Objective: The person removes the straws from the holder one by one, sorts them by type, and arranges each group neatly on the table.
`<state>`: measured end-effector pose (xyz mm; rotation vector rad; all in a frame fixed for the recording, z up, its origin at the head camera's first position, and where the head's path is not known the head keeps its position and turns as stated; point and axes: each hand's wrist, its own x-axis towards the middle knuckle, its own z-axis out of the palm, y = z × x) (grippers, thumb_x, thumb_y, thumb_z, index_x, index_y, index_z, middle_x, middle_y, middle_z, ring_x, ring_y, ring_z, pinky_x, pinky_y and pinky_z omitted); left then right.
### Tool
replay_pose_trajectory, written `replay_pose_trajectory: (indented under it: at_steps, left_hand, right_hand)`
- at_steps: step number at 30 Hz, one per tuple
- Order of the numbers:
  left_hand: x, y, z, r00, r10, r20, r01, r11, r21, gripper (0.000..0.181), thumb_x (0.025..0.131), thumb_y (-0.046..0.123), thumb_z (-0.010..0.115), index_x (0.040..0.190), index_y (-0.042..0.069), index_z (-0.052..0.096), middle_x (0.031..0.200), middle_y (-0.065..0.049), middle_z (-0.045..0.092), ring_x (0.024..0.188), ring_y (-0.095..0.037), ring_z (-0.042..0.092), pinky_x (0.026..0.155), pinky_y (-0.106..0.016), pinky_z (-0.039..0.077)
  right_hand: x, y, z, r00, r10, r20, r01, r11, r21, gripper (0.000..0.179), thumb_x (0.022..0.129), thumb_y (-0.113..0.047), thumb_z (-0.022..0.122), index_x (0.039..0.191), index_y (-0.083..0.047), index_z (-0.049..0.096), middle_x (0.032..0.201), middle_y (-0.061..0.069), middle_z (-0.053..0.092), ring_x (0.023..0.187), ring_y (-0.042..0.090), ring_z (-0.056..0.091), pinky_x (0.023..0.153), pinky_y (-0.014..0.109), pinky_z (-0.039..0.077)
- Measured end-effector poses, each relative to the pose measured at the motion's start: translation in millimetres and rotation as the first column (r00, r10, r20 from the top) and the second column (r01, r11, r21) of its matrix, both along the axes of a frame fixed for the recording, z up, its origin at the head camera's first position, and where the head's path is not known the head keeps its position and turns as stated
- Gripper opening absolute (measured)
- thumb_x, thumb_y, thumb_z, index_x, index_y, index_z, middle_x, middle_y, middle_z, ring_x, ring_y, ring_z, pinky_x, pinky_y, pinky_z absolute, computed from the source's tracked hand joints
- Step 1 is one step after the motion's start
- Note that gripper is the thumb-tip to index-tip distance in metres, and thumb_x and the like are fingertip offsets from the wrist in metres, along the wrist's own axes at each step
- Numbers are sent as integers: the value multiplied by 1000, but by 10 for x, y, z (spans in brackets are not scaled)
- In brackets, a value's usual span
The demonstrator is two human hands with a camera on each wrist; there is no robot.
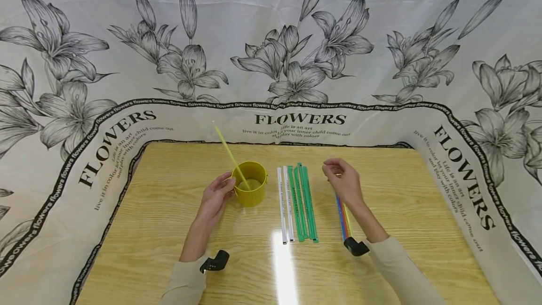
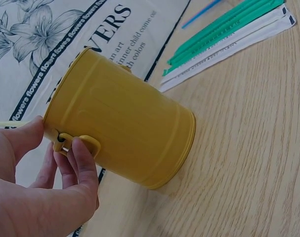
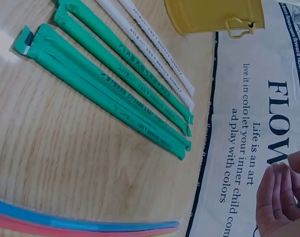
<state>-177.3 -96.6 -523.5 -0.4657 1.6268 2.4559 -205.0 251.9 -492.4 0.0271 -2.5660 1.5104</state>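
Note:
My left hand (image 1: pixel 217 197) holds a yellow metal bucket (image 2: pixel 125 123) at its rim, with the thumb at the edge and fingers around the small side ring (image 2: pixel 65 143). A yellow straw (image 1: pixel 228 149) leans out of the bucket. Over the far end of several coloured straws, my right hand (image 1: pixel 345 180) has its fingers loosely bent, and nothing shows between them. Blue (image 3: pixel 80 219) and red (image 3: pixel 80 231) straws lie below that hand, beside a yellow one (image 1: pixel 349 220). The forearm partly covers these straws in the head view.
Between the hands, two white paper-wrapped straws (image 1: pixel 281 206) lie beside several green wrapped straws (image 1: pixel 306 201). All rest lengthwise on the wooden table (image 1: pixel 237 258). A flower-printed cloth (image 1: pixel 203 124) borders the table at the back and sides.

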Motion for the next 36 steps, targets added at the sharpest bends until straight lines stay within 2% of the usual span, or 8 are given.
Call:
replay_pose_trajectory:
  at_steps: [4,9,18,22,24,28,31,36]
  left_hand:
    - [-2,5,2,1000,3,0,-3,1000,8,40,103,5,62,143,2,54,112,-4,62,89,-9,63,87,-27,55]
    - [-8,3,-1,1000,11,1,-11,1000,15,40,103,3,62,142,2,55,112,-5,62,87,-9,63,84,-26,55]
    - [-12,2,-17,1000,21,2,-21,1000,22,39,103,3,62,141,2,55,105,-1,63,86,-9,63,81,-24,54]
    - [-11,7,-14,1000,15,-4,-15,1000,20,40,103,3,62,141,1,55,106,-1,63,86,-9,63,80,-23,54]
    - [-14,13,-11,1000,8,-12,-8,1000,19,40,103,4,63,142,-1,54,106,-1,63,87,-9,63,79,-22,54]
    - [-17,19,-9,1000,0,-17,0,1000,13,42,103,4,63,142,-3,52,105,1,63,86,-8,63,78,-21,54]
    - [-20,19,-15,1000,8,-10,-8,1000,16,41,103,3,62,142,-2,53,105,0,64,86,-8,63,78,-21,54]
    - [-13,4,-36,1000,8,-6,-8,1000,16,40,103,5,62,142,1,55,111,-4,63,88,-9,64,82,-24,55]
  right_hand:
    - [-50,-101,60,999,18,-28,-19,999,-40,24,102,-15,67,117,3,68,106,18,69,92,19,64,74,14,55]
    - [-101,-297,120,993,64,-102,-71,995,-67,22,101,-16,68,116,0,69,106,15,70,96,22,66,80,16,53]
    - [-162,-657,168,978,140,-156,-158,981,-111,25,100,-13,70,120,2,67,108,16,69,97,26,66,83,23,55]
    - [-181,-804,184,970,169,-174,-195,970,-146,26,98,-8,72,121,3,66,110,20,68,98,32,66,85,33,56]
    - [-154,-886,250,966,181,-182,-209,967,-146,25,98,-4,71,120,6,66,111,24,68,98,37,66,86,41,57]
    - [-169,-1028,231,952,219,-212,-252,957,-143,26,97,0,70,121,8,64,113,27,67,99,40,66,86,50,56]
    - [-208,-1115,141,938,245,-244,-284,949,-138,26,97,-4,71,121,4,66,113,23,68,97,35,67,86,49,57]
    - [-197,-1264,112,925,273,-263,-308,946,-101,24,97,-7,72,120,0,67,112,19,70,96,28,67,83,40,59]
